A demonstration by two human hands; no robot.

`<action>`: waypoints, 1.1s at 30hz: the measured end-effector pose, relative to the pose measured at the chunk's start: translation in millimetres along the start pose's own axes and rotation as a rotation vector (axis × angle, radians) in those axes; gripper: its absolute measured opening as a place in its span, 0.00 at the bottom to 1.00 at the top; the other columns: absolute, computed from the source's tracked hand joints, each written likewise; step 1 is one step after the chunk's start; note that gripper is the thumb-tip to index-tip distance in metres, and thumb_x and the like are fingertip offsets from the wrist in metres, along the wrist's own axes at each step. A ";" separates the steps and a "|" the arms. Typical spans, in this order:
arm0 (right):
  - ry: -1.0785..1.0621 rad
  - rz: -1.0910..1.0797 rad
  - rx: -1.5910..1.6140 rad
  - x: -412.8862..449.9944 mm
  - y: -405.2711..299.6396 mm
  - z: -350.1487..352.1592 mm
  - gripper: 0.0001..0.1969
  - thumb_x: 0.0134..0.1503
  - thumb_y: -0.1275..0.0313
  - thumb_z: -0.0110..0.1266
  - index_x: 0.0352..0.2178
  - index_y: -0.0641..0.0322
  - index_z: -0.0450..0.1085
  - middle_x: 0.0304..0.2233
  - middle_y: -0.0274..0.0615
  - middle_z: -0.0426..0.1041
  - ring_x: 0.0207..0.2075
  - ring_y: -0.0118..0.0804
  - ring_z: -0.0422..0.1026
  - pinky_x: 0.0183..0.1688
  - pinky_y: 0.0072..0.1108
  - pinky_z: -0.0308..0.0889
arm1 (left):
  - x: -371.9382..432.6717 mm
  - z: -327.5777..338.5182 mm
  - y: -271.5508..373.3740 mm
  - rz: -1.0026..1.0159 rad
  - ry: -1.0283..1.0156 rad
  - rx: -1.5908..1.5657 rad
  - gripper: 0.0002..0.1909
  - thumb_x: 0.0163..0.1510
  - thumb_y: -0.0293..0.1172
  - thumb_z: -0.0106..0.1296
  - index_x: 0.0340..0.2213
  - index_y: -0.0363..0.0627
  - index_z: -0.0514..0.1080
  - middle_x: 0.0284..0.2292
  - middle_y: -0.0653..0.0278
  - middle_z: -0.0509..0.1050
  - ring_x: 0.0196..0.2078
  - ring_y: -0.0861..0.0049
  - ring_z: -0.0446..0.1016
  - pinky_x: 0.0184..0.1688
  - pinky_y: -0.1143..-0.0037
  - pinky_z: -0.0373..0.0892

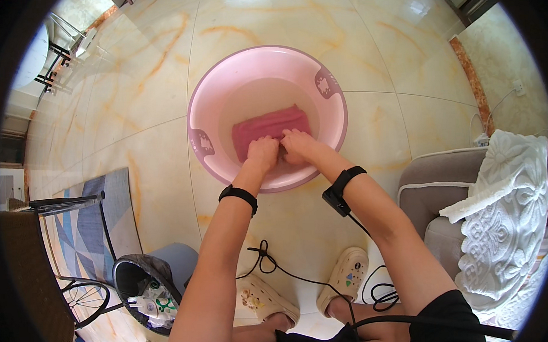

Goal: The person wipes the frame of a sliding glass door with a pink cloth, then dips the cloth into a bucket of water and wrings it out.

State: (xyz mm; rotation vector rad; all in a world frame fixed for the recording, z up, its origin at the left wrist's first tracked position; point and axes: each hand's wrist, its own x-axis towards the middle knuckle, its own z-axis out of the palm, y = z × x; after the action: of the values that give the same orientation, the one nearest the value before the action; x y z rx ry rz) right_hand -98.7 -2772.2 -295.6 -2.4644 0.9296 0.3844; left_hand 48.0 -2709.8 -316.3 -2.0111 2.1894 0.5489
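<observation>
A round pink plastic basin (265, 58) with cloudy water in it stands on the tiled floor in front of me. A wet dark-pink cloth (272, 120), probably a towel, lies spread in the water. My left hand (263, 152) and my right hand (296, 145) are side by side at the cloth's near edge, fingers curled over it. Both hands appear to grip the fabric; the fingertips are partly hidden by folds and water. Each of my forearms wears a black strap, and the right strap carries a small black box (336, 202).
Black cables (300, 278) run across the floor between my clog-clad feet (271, 300). At the left stand a lined trash bin (180, 260) with waste and a black metal-framed chair (71, 203). A grey sofa (441, 169) with a white lace cover (506, 217) is at the right.
</observation>
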 end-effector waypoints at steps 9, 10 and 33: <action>0.230 -0.144 0.118 -4.2 -5.1 -13.8 0.18 0.47 0.70 0.53 0.41 0.61 0.76 0.47 0.50 0.70 0.50 0.53 0.69 0.54 0.39 0.66 | -7.9 3.5 -20.5 -0.120 0.193 0.044 0.10 0.54 0.33 0.52 0.39 0.48 0.75 0.40 0.59 0.78 0.45 0.63 0.77 0.46 0.63 0.72; 0.253 -0.162 0.151 -4.3 -8.1 -16.4 0.17 0.47 0.71 0.54 0.40 0.62 0.77 0.46 0.50 0.71 0.49 0.53 0.70 0.53 0.38 0.66 | -8.5 5.0 -22.5 -0.124 0.224 0.046 0.10 0.54 0.33 0.52 0.39 0.48 0.74 0.40 0.59 0.78 0.45 0.63 0.77 0.46 0.63 0.72; 0.452 -0.061 0.618 8.6 5.9 -8.8 0.13 0.51 0.77 0.50 0.38 0.64 0.76 0.35 0.53 0.79 0.38 0.52 0.77 0.44 0.34 0.71 | -17.0 -40.8 -34.4 -0.117 0.566 -0.619 0.12 0.56 0.31 0.47 0.37 0.40 0.76 0.34 0.47 0.79 0.39 0.51 0.77 0.42 0.60 0.72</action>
State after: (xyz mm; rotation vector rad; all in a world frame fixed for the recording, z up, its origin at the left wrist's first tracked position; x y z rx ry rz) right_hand -95.6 -2785.4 -293.6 -2.0122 0.9583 -0.4455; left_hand 90.0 -2709.6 -279.2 -2.8949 2.3642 0.7970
